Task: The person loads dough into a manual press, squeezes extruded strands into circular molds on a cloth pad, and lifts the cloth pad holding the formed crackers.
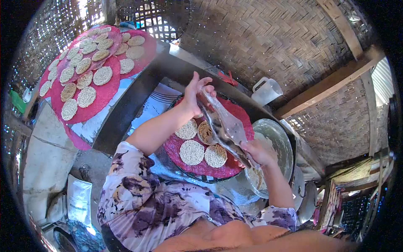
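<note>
Head view, only one: left hand point(199, 93) has its fingers closed over the upper end of a flat, plastic-wrapped piece point(226, 125), thumb sticking up; right hand point(259, 153) pinches the lower end. The piece is tilted, clear film outside, something dark and shiny within; what exactly, can't tell. It's up over the right part of the near pink sheet point(171, 148), hiding some of it. Pale rounds point(192, 152) lie flat on that sheet, at least three showing plainly. A browner one point(204, 132), beside the piece and partly covered, seems to have a rim around it; ring or just its edge, unclear. Progress, judging by layout: a good share looks done, since the far pink sheets point(110, 87) at upper left carry many finished-looking rounds point(103, 75), some overlapping one another. Near sheet looks like the batch in hand, partly filled; pink is bare along its left edge, so probably room for more. Basin point(284, 147) by the right hand has pale stuff inside, likely material left to shape, amount not readable. Small round container point(255, 179) just below the right hand holds something beige, maybe the next portion. Can't tell how many rounds remain to be made.
</note>
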Action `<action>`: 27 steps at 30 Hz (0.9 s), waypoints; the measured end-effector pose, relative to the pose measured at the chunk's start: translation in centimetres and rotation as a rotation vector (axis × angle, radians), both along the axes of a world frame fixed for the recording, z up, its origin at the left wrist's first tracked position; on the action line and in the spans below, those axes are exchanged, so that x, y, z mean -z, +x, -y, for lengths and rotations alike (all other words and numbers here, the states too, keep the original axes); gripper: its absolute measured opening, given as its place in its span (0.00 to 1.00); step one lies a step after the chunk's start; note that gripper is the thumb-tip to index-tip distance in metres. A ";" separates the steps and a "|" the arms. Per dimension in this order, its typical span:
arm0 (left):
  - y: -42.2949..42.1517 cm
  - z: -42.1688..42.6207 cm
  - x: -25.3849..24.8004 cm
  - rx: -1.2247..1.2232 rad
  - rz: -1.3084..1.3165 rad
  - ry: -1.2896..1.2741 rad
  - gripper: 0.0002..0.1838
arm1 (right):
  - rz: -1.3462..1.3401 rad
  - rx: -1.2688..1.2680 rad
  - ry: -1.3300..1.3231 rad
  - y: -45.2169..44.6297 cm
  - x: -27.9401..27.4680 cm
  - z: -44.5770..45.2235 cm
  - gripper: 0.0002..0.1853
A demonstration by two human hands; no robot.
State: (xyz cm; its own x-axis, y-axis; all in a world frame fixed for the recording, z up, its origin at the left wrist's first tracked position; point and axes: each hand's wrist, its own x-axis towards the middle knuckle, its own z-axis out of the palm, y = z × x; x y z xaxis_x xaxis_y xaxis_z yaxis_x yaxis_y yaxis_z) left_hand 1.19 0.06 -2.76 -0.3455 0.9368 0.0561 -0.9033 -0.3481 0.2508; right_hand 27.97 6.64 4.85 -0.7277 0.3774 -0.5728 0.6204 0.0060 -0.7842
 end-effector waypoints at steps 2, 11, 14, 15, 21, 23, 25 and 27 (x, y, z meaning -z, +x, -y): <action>-0.5 0.6 -0.2 -0.019 -0.033 0.014 0.29 | -0.014 -0.029 0.018 -0.4 1.0 0.0 0.27; -0.4 -0.3 -1.0 -0.071 0.019 -0.031 0.27 | -0.009 -0.044 0.211 -0.7 0.7 -0.4 0.26; 0.1 -0.7 -0.4 -0.026 0.038 -0.078 0.30 | -0.001 -0.032 0.074 0.3 0.5 -0.4 0.26; 0.1 -0.5 -0.8 0.005 -0.030 -0.020 0.32 | -0.009 -0.026 0.002 0.5 0.2 -0.2 0.26; 0.4 2.6 -4.2 0.176 -0.718 -0.022 0.26 | -0.505 0.117 -0.062 -0.2 -2.9 1.7 0.36; 3.3 2.6 -3.4 -0.039 -1.379 -0.091 0.26 | -0.626 0.126 0.029 -1.8 -2.2 2.4 0.38; 4.9 3.8 -2.0 -0.336 -1.552 -0.268 0.23 | -0.677 -0.079 0.171 -3.1 -0.4 1.8 0.37; 5.0 5.9 -2.4 -0.484 -1.462 -0.479 0.21 | -0.744 -0.171 0.175 -4.4 1.0 1.6 0.36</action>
State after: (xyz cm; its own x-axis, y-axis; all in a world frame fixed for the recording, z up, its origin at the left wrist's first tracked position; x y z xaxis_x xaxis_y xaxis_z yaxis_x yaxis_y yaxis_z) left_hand 6.15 -5.85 -0.35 -0.5155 0.7885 0.3355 0.3611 -0.1552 0.9195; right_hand 23.62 5.05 3.88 -0.9531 0.2652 0.1458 -0.0887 0.2160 -0.9724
